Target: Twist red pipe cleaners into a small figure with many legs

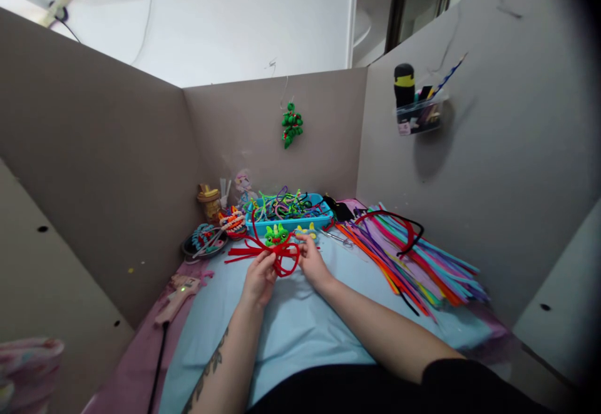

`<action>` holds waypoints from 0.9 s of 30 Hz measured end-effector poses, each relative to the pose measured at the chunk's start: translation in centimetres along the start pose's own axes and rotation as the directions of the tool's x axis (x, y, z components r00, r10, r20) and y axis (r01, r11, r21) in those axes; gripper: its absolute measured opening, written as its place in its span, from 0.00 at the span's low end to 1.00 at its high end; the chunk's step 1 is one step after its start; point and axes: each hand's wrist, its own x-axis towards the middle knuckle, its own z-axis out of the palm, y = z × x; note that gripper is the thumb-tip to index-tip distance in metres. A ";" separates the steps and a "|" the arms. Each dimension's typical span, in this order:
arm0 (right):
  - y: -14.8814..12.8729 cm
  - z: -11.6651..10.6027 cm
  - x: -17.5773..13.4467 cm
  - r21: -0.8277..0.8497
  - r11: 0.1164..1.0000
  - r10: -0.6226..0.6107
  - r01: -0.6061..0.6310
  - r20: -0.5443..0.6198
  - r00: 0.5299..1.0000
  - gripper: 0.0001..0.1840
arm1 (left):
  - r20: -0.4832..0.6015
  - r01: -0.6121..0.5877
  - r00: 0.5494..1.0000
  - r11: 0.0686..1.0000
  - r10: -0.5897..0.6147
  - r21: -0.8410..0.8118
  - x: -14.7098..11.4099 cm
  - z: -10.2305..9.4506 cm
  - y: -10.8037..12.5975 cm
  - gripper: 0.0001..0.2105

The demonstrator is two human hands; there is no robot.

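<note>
A bundle of red pipe cleaners (246,252) is held up over the blue cloth. Its straight ends fan out to the left, one strand rises upward, and several loops open on the right. My left hand (261,278) is closed, pinching the bundle near its middle from below. At the right edge of the loops, my right hand (312,263) has its thumb and fingers closed on a red loop. Just behind sit a small green fuzzy figure (276,235) and a yellow and blue one (306,232), partly hidden by my fingers.
A blue basket (288,223) of tangled pipe cleaners stands at the back. Scissors (339,238) lie beside it. Long coloured pipe cleaners (413,263) spread at right. At left are a dark bowl (204,251) and a pink glue gun (177,298). Grey partitions (282,170) enclose the table.
</note>
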 end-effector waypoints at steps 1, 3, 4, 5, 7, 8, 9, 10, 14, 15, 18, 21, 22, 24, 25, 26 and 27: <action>-0.2 -0.2 0.0 -0.025 1.000 -0.013 0.012 -0.041 0.999 0.29 | 0.006 0.016 1.000 1.000 -0.016 0.008 0.0 0.0 0.0 0.12; -0.6 -0.5 0.1 -0.082 0.995 -0.060 0.055 -0.065 0.996 0.35 | 0.026 0.061 0.998 0.998 -0.061 0.029 -0.1 0.1 0.0 0.12; -0.8 -0.6 0.1 -0.105 0.991 -0.084 0.079 -0.042 0.996 0.34 | 0.037 0.083 0.996 0.996 -0.084 0.038 -0.1 0.1 0.0 0.13; -1.0 -0.8 0.0 -0.125 0.987 -0.105 0.104 -0.002 0.994 0.31 | 0.044 0.101 0.994 0.994 -0.102 0.044 -0.1 0.1 0.0 0.13; -1.3 -0.8 0.0 -0.169 0.973 -0.143 0.155 0.082 0.986 0.21 | 0.046 0.115 0.992 0.992 -0.117 0.043 -0.1 0.1 -0.1 0.14; -1.3 -0.8 -0.1 -0.197 0.963 -0.164 0.184 0.114 0.980 0.16 | 0.049 0.115 0.992 0.993 -0.116 0.040 -0.1 0.1 -0.1 0.13; -1.3 -0.8 -0.1 -0.225 0.951 -0.184 0.210 0.133 0.974 0.13 | 0.051 0.111 0.992 0.993 -0.113 0.037 0.0 0.0 -0.1 0.13; -1.2 -0.8 -0.1 -0.250 0.941 -0.197 0.227 0.142 0.970 0.10 | 0.050 0.106 0.993 0.994 -0.107 0.033 0.1 0.0 -0.2 0.13; -0.8 -1.1 0.3 -0.309 0.928 -0.187 0.209 0.101 0.977 0.08 | 0.042 0.098 0.994 0.995 -0.098 0.019 0.2 -0.2 -0.2 0.12; -0.8 -1.2 0.5 -0.329 0.921 -0.188 0.208 0.090 0.978 0.08 | 0.042 0.100 0.994 0.995 -0.101 0.021 0.1 -0.2 -0.2 0.12; -0.8 -1.6 0.8 -0.407 0.880 -0.230 0.244 0.083 0.970 0.06 | 0.036 0.104 0.994 0.994 -0.106 0.042 0.0 -0.1 -0.2 0.13; -0.9 -1.9 1.0 -0.460 0.843 -0.262 0.277 0.099 0.960 0.06 | 0.027 0.097 0.995 0.994 -0.098 0.057 0.0 -0.1 -0.2 0.13; -0.9 -2.0 1.1 -0.474 0.836 -0.263 0.277 0.098 0.960 0.07 | 0.026 0.094 0.995 0.994 -0.096 0.056 0.1 -0.1 -0.2 0.13; -0.8 -2.3 1.4 -0.503 0.826 -0.251 0.254 0.074 0.965 0.08 | 0.028 0.090 0.995 0.995 -0.092 0.053 0.2 -0.2 -0.2 0.14; -0.7 -2.5 1.5 -0.516 0.824 -0.241 0.233 0.053 0.969 0.08 | 0.027 0.083 0.996 0.995 -0.084 0.053 0.2 -0.3 -0.2 0.14; -0.7 -2.7 1.7 -0.526 0.824 -0.230 0.211 0.030 0.973 0.07 | 0.021 0.070 0.997 0.996 -0.071 0.054 0.2 -0.3 -0.2 0.13; -0.6 -3.0 1.9 -0.531 0.825 -0.220 0.191 0.009 0.975 0.07 | 0.014 0.054 0.998 0.997 -0.055 0.056 0.2 -0.3 -0.2 0.13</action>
